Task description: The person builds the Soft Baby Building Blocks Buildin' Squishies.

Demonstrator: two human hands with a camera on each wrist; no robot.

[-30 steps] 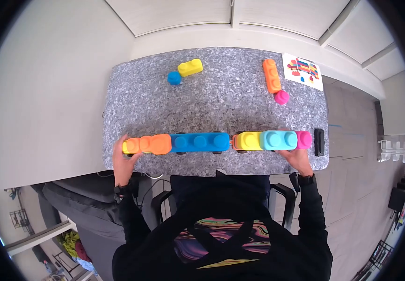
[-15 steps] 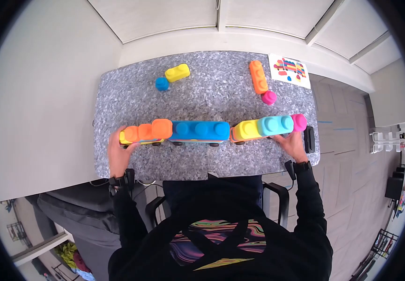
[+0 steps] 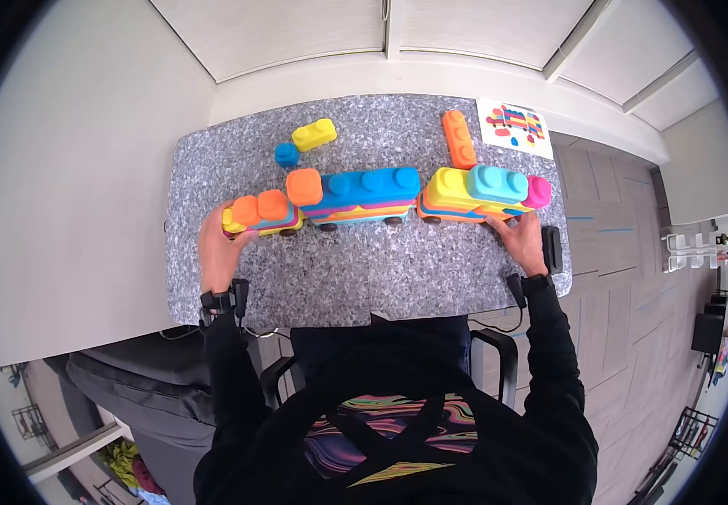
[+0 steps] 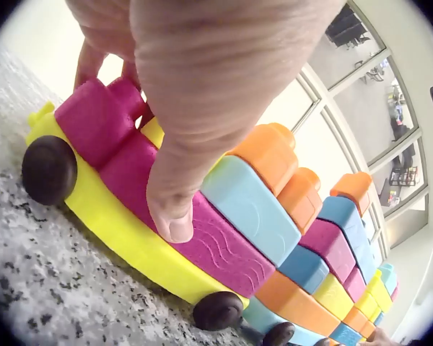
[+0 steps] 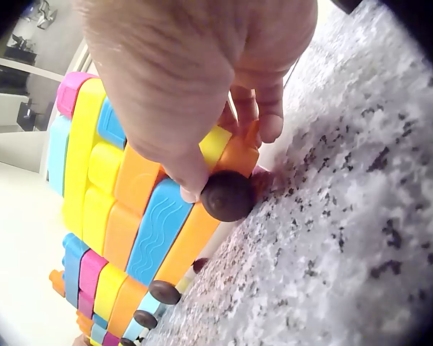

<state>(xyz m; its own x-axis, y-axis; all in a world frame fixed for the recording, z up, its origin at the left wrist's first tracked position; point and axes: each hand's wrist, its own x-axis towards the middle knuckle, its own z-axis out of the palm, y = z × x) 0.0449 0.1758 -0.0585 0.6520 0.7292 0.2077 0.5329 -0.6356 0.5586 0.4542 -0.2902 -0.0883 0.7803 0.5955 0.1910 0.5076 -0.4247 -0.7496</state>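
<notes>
A toy train of stacked building blocks stretches left to right across the table in the head view. My left hand grips the low left car, thumb on its magenta side and fingers over the far side. This car has a yellow wheeled base and orange blocks on top. Long blue blocks top the middle car. At the right, my right hand holds the end of the tall rear car, thumb just above a dark wheel. Yellow, light blue and pink blocks crown that car.
Toward the back left lie a loose yellow block and a small blue block. An orange block lies at the back right, beside a picture card. A black object sits at the table's right edge.
Both hands have moved the train away from my body, toward the back of the table. The rear car now covers the loose pink block from view. My head view has shifted slightly.
</notes>
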